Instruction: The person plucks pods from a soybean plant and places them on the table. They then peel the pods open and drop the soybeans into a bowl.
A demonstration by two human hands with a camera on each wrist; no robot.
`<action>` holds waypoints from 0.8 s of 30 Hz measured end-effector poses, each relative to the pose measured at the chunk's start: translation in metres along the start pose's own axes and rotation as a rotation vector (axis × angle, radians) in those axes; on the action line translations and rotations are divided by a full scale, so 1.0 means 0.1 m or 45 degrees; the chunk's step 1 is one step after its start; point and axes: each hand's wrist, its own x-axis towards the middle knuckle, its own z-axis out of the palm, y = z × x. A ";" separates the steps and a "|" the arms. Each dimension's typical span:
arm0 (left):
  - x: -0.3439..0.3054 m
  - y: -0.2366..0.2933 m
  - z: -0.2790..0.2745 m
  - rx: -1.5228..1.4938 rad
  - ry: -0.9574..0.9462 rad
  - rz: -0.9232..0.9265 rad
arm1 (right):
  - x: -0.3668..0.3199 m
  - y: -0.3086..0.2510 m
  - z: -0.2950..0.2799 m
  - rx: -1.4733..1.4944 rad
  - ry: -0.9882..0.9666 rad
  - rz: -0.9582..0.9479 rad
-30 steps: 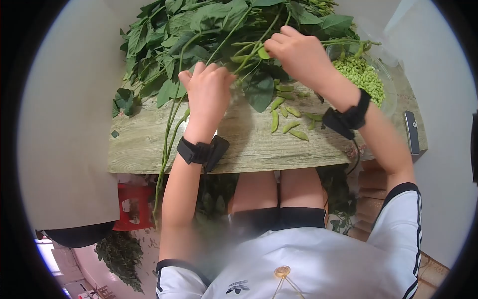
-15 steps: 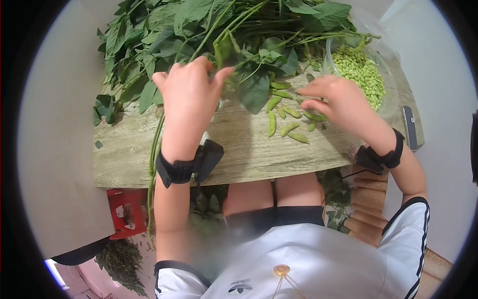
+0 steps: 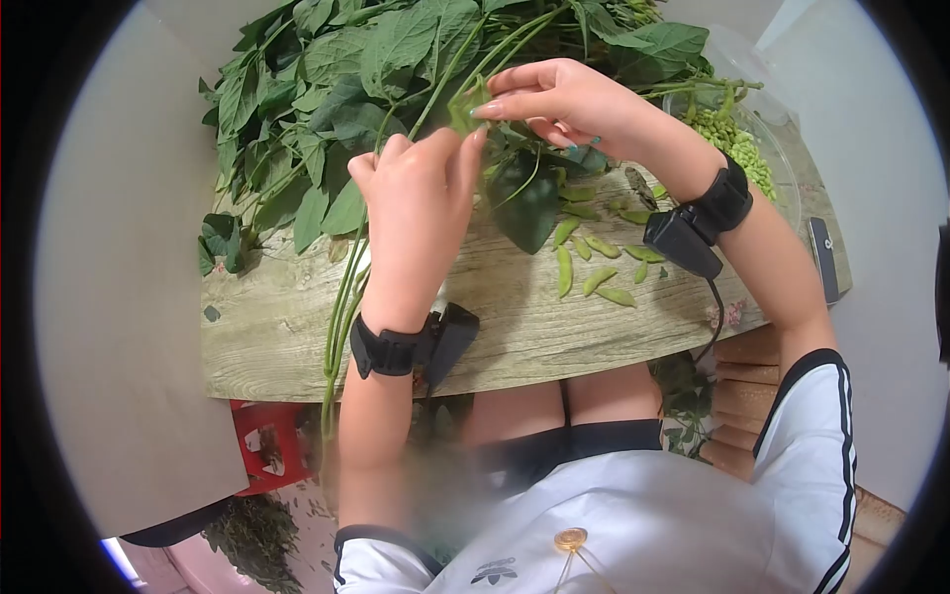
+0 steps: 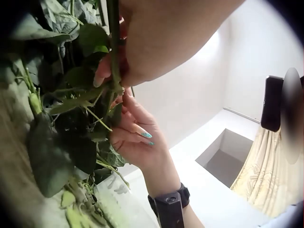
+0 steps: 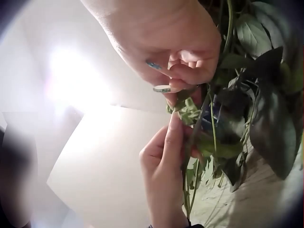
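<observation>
Long green soybean stems (image 3: 341, 317) run through my left hand (image 3: 416, 218), whose fingers curl round them above the table. Close by, my right hand (image 3: 579, 104) meets the left thumb at a light green pod cluster (image 3: 465, 107) on the plant. The right thumb and a finger pinch there, while its other fingers curl loosely, as the right wrist view shows around the small green pods (image 5: 190, 111). Several loose soybean pods (image 3: 599, 279) lie on the table below the right hand. Dark soybean leaves (image 4: 50, 156) hang beside both hands in the left wrist view.
A big heap of leafy soybean plants (image 3: 327, 99) covers the table's back. At the right stands a clear bowl (image 3: 792, 183) of shelled green beans (image 3: 732, 144), partly behind the right forearm. A phone (image 3: 821, 257) lies at the table's right edge. A red stool (image 3: 282, 460) stands below left.
The right hand went from the plant down to the loose pods, then returned to the plant beside the left thumb. The left hand keeps hold of the stems.
</observation>
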 end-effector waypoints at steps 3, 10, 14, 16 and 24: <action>-0.02 -0.03 0.04 -0.032 0.081 0.061 | 0.03 0.01 0.00 -0.113 -0.026 0.017; -0.02 -0.03 0.03 -0.053 0.045 0.029 | 0.03 0.06 -0.07 -0.055 -0.032 0.053; -0.05 -0.05 0.06 -0.068 0.036 0.032 | 0.03 0.00 -0.04 -0.391 0.025 -0.025; -0.06 -0.05 0.08 -0.058 0.026 0.033 | 0.08 0.06 -0.07 -0.593 0.072 -0.142; -0.07 -0.09 0.16 -0.048 -0.036 0.013 | 0.13 0.11 -0.02 -1.734 0.421 -0.618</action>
